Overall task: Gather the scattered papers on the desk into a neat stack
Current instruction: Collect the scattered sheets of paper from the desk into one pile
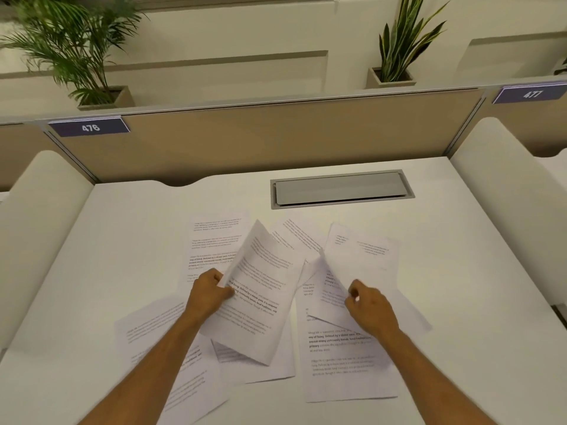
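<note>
Several printed white sheets lie scattered and overlapping on the white desk (107, 240). My left hand (208, 294) grips a small bundle of sheets (260, 289) by its left edge, lifted and tilted above the desk centre. My right hand (369, 305) pinches the lower edge of a curled sheet (359, 256) that rises off the pile at the right. A flat sheet (214, 237) lies behind the bundle, another (343, 360) in front of my right hand, and more (153, 326) under my left forearm.
A grey cable hatch (340, 190) is set into the desk behind the papers. A tan partition (260, 139) with tags 476 and 477 closes the back. White curved side panels (40, 228) flank the desk. Potted plants (395, 44) stand beyond.
</note>
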